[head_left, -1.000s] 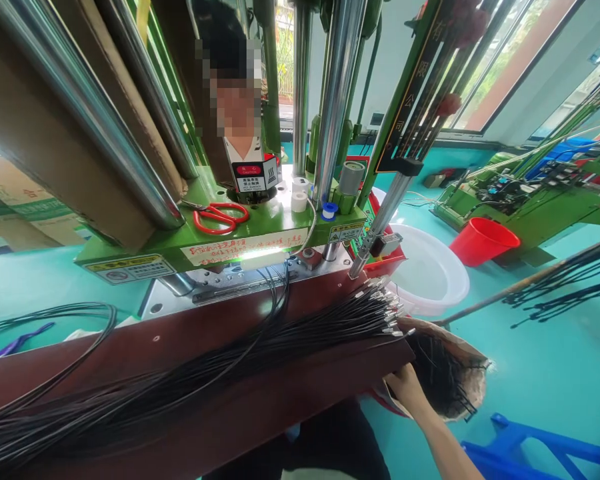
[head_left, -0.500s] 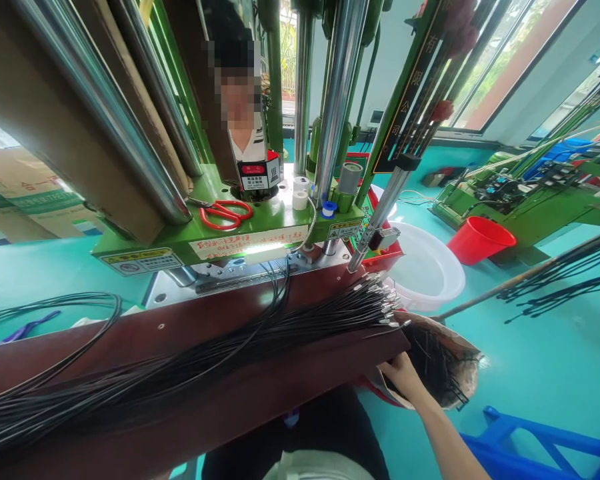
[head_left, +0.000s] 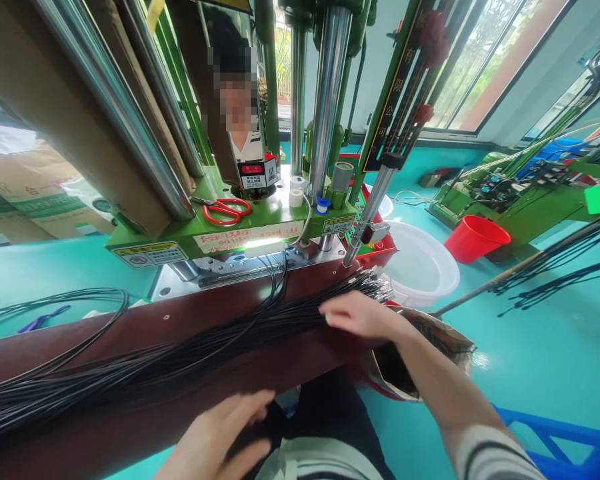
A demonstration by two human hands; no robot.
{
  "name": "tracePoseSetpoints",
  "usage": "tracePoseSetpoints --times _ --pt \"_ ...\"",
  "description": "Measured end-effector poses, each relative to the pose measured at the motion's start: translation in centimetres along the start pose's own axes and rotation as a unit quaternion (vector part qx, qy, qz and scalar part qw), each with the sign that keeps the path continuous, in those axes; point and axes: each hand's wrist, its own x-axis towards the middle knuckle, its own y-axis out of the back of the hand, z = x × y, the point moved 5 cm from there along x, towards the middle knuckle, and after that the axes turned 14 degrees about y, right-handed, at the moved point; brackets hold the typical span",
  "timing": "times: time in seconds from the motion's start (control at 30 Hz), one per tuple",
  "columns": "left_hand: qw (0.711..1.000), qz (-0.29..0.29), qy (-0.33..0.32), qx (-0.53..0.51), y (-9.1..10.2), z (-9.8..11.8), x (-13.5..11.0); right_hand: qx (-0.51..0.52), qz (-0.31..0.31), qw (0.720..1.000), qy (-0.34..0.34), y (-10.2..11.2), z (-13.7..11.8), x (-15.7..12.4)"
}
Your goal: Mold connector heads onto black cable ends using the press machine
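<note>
A thick bundle of thin black cables (head_left: 190, 357) lies along the dark red bench (head_left: 300, 373), its metal-tipped ends (head_left: 375, 288) at the right. My right hand (head_left: 363, 313) rests on the bundle near those tips, fingers stretched flat over the cables. My left hand (head_left: 220, 437) hovers low in front of the bench edge, above my lap, fingers spread and holding nothing. A few cables (head_left: 275, 280) run up into the green press (head_left: 240, 233).
Red scissors (head_left: 225, 210) and small rolls lie on the press table. A cardboard box (head_left: 430, 347) of black parts sits right of the bench, beside a white basin (head_left: 420, 267) and a red bucket (head_left: 475, 237). A person stands behind the press. A blue stool (head_left: 555, 440) is at lower right.
My right hand rose from the cardboard box and now lies on the cable bundle. My left hand came into view at the bottom.
</note>
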Motion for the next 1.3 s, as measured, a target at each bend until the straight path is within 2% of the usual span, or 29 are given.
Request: tracePoseSetpoints --times 0.07,0.1,0.17,0.23,0.3,0.43,0.57,0.7,0.77,0.83,0.97,1.07,1.13,1.2,1.27,1.3 --pt "0.996 0.049 -0.068 0.040 0.4 3.1 3.7 -0.111 0.056 0.990 -0.066 0.7 2.8 4.8" --pt "0.991 0.072 -0.085 0.068 0.5 4.1 5.5 -0.162 0.055 0.979 -0.112 0.7 4.3 6.9" --pt "0.979 0.137 -0.091 0.124 0.5 5.2 8.8 -0.183 0.053 0.973 -0.134 0.1 6.3 10.4" --pt "0.963 0.184 -0.083 0.178 0.2 5.6 11.2 -0.190 0.049 0.971 -0.135 -0.4 7.3 12.6" --pt "0.952 0.199 -0.073 0.223 -0.1 5.7 12.7 -0.197 0.046 0.971 -0.128 -0.6 7.6 13.5" --pt "0.943 0.168 -0.040 0.284 -0.3 5.7 13.9 -0.213 0.036 0.968 -0.132 -0.4 7.8 12.3" --pt "0.948 0.098 -0.058 0.297 0.0 6.0 14.7 -0.242 0.047 0.953 -0.173 0.2 8.6 9.1" --pt "0.963 -0.004 -0.048 0.264 0.0 5.6 16.1 -0.267 0.077 0.936 -0.218 0.9 8.6 5.6" --pt "0.972 -0.029 -0.036 0.232 0.3 5.6 16.7 -0.277 0.095 0.929 -0.227 1.4 7.9 3.9" --pt "0.980 -0.034 -0.036 0.194 0.6 5.8 17.0 -0.268 0.141 0.929 -0.214 2.2 6.9 2.1" --pt "0.993 -0.032 -0.042 0.105 1.3 5.9 17.0 -0.132 0.314 0.931 -0.127 3.4 4.5 -2.4" --pt "0.999 -0.044 -0.010 -0.014 2.2 5.2 16.8 0.079 0.390 0.912 -0.102 1.9 3.8 -5.1" --pt "0.993 -0.070 0.000 -0.094 2.9 5.0 16.5 0.242 0.371 0.890 -0.108 -0.5 3.5 -5.3" --pt "0.984 -0.104 -0.001 -0.142 3.3 5.1 16.0 0.371 0.313 0.867 -0.110 -3.2 2.8 -4.4" --pt "0.983 -0.127 -0.004 -0.133 3.2 5.5 15.5 0.448 0.276 0.844 -0.102 -5.2 2.0 -3.2" --pt "0.986 -0.127 -0.007 -0.103 3.0 5.7 15.2 0.467 0.281 0.833 -0.095 -5.8 1.7 -2.7"
